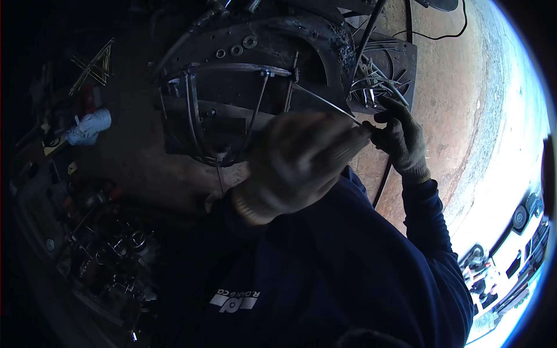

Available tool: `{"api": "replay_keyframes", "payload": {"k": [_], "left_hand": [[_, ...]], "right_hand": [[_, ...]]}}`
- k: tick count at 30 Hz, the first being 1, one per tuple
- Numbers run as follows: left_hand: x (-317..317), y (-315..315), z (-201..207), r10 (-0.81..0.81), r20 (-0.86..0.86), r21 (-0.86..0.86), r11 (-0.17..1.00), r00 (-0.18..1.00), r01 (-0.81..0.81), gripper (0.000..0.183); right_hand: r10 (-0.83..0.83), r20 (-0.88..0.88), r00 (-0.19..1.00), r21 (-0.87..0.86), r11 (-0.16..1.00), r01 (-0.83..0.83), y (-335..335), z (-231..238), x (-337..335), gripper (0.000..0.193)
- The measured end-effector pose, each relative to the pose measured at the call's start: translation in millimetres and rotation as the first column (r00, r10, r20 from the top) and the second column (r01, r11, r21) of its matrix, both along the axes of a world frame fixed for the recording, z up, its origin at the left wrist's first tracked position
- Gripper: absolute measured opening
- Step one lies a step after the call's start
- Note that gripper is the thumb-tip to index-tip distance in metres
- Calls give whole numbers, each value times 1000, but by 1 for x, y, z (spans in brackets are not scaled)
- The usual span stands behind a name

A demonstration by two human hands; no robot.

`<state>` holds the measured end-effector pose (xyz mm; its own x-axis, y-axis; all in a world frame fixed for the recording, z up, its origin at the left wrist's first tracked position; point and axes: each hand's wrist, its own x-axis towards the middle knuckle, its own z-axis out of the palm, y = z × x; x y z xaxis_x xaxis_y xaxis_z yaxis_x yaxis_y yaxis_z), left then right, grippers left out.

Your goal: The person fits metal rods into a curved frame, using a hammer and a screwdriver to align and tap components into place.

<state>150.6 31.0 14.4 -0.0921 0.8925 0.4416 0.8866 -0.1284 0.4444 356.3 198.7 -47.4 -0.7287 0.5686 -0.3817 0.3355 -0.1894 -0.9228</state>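
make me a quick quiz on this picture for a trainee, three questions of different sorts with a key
1. How many small grey metal rings lie together just beyond the curved frame of dark metal bars?
2. Which hand in a greyish knitted glove looks heavily blurred?
a) the left hand
b) the right hand
c) neither
3. True or false: the thin, straight, pale metal rod lies well away from both hands.

Key:
1. Three.
2. a
3. False: one end of the rod comes up to the hands.
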Motion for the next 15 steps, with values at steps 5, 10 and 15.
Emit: {"api": "replay_keyframes", "payload": {"k": [5,10,15], "left_hand": [[46,45,-73,-128,-157,-301,951,979,77,58],[46,44,-101,-220,-227,-318,937,949,141,47],[45,45,-101,-178,-307,-207,971,935,117,44]], "right_hand": [[-8,-49,999,8,1000,8,-6,-5,11,82],[22,59,998,492,869,-48,37,15,-26,65],[112,156,981,816,546,-192,91,20,-155,57]]}}
